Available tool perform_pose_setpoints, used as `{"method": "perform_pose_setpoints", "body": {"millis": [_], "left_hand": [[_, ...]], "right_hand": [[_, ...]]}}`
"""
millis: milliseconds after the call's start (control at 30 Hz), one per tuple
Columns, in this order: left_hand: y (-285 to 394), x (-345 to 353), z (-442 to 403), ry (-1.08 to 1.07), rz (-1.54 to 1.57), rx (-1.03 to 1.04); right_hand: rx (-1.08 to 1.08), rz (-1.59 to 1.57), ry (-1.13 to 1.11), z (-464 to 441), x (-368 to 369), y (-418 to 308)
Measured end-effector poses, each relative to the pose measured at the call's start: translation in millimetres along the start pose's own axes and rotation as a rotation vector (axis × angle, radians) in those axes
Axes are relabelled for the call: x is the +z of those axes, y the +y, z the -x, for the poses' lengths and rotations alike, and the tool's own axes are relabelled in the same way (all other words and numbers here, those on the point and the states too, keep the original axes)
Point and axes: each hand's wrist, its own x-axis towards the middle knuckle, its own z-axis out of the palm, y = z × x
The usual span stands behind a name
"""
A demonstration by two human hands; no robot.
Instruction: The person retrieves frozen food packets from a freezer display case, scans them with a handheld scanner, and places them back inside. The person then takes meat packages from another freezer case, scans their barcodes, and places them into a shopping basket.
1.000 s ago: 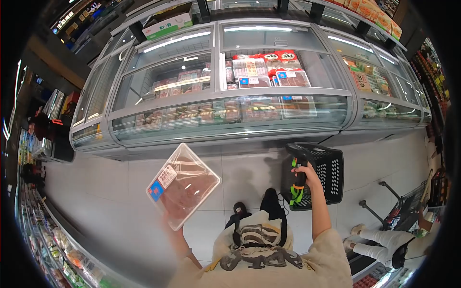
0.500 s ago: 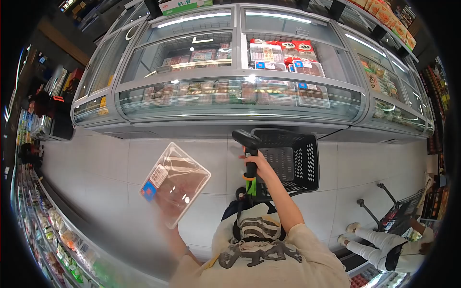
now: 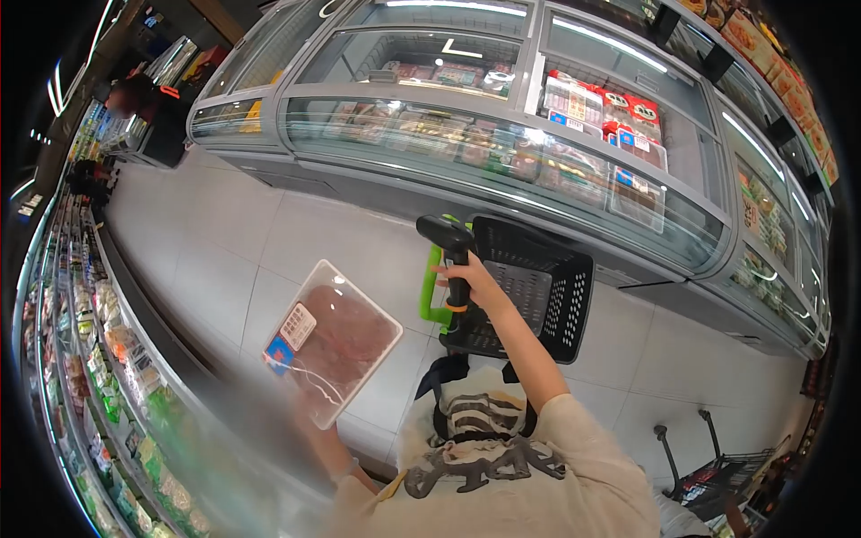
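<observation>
At the left, my left hand [image 3: 316, 432] grips the lower edge of a film-wrapped tray of sliced red meat [image 3: 345, 336]. Its fingers are partly hidden by the pack and blurred. A white label [image 3: 298, 326] and a blue sticker lie along the pack's left side. My right hand [image 3: 475, 282] is closed round the handle of a black handheld barcode scanner [image 3: 447, 235], whose head points left. Just beyond it is a black perforated shopping basket [image 3: 574, 309] with a green handle [image 3: 428, 285], which the scanner partly overlaps.
A long glass-topped freezer [image 3: 377, 190] runs across the front, holding packaged meat and red bags [image 3: 632, 108]. An open refrigerated shelf [image 3: 134, 386] lines the left side. Another shopping cart [image 3: 717, 480] stands at the lower right, with a person beside it.
My view has turned, so the freezer now slants down to the right and more left shelving shows. The basket's green handle has come into clearer view. Both hands keep their holds.
</observation>
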Motion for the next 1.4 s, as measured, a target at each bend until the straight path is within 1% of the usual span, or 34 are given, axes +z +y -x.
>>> {"method": "perform_pose_setpoints", "body": {"millis": [33,67,100,167,200,233,300,367,467,500,533,567,600,633,667,700,733,767,867,933,1033,1133,1200,1267,1300,1333,1400], "left_hand": [[-11.1,-17.7,4.1,-0.02,0.015,0.006],[-18.3,-24.4,10.6,-0.038,0.032,0.018],[-22.0,-1.7,30.3,-0.045,0.093,0.051],[-34.4,21.8,62.0,-0.044,0.069,0.045],[-49.1,23.3,74.5,-0.046,0.064,0.041],[-63.9,18.5,88.9,0.047,0.05,0.033],[-90.7,17.5,121.3,0.11,0.051,0.031],[-106.3,20.8,155.9,0.132,0.053,0.027],[-134.1,27.4,194.8,0.181,0.071,0.007],[-142.3,23.2,203.7,0.154,0.038,-0.106],[-153.0,21.2,210.9,0.121,-0.009,-0.104],[-161.6,32.4,215.4,0.089,-0.052,-0.098],[-168.4,48.7,220.0,0.063,-0.091,-0.089],[-173.7,65.9,224.0,-0.023,-0.157,-0.077],[-176.7,85.3,224.0,-0.112,-0.22,-0.06],[-186.8,91.3,220.4,-0.139,-0.304,-0.124],[-198.8,94.5,213.9,-0.171,-0.394,-0.189],[-210.2,101.2,207.9,-0.185,-0.402,-0.208],[-251.7,123.0,183.1,-0.216,-0.452,-0.296],[-288.1,127.1,156.5,-0.197,-0.499,-0.381],[-349.0,143.4,119.1,-0.327,-0.696,-0.297],[-421.8,156.9,96.7,-0.114,-0.803,-0.261],[-469.2,160.9,75.8,-0.061,-0.801,-0.29],[-508.3,171.7,62.3,-0.012,-0.632,-0.386],[-542.4,160.2,44.6,-0.026,-0.549,-0.519],[-578.2,144.7,34.2,0.062,-0.457,-0.598],[-612.7,161.1,29.3,0.244,-0.264,-0.752]], "right_hand": [[0.059,-0.019,-0.067,22.4,-5.3,-6.7],[0.15,-0.031,-0.087,47.8,-10.0,-13.7],[0.225,-0.054,-0.107,75.5,-18.8,-15.9],[0.289,-0.1,-0.24,133.8,-44.3,-19.8],[0.327,-0.097,-0.242,155.5,-54.7,-22.6],[0.32,-0.094,-0.2,176.9,-67.3,-17.6],[0.312,-0.07,-0.146,211.8,-90.5,-16.7],[0.287,-0.048,-0.103,243.8,-110.0,-25.2],[0.236,0.1,-0.045,282.8,-156.1,-50.7],[0.2,0.112,0.01,295.2,-170.6,-62.8],[0.162,0.127,0.063,307.8,-181.0,-75.7],[0.107,0.176,0.186,321.7,-182.7,-93.8],[0.08,0.169,0.235,331.5,-197.9,-103.5],[0.031,0.217,0.285,342.1,-214.6,-111.8],[0.001,0.278,0.369,350.7,-226.2,-120.8],[0.001,0.354,0.51,359.4,-230.6,-133.0],[-0.028,0.506,0.552,367.9,-257.5,-134.8],[-0.07,0.544,0.64,374.1,-258.3,-144.3],[-0.186,0.341,0.743,385.8,-262.3,-164.9],[-0.219,0.358,0.841,394.5,-272.9,-168.3],[-0.271,0.398,0.906,408.7,-285.0,-175.6],[-0.251,0.398,0.976,415.5,-298.1,-179.8],[-0.23,0.427,0.999,420.4,-316.7,-177.1],[-0.23,0.432,1.001,422.1,-335.4,-171.8],[-0.224,0.443,1.019,419.4,-343.2,-168.4],[-0.219,0.418,1.036,417.5,-355.0,-161.9],[-0.117,0.446,1.054,419.7,-391.5,-149.1]]}}
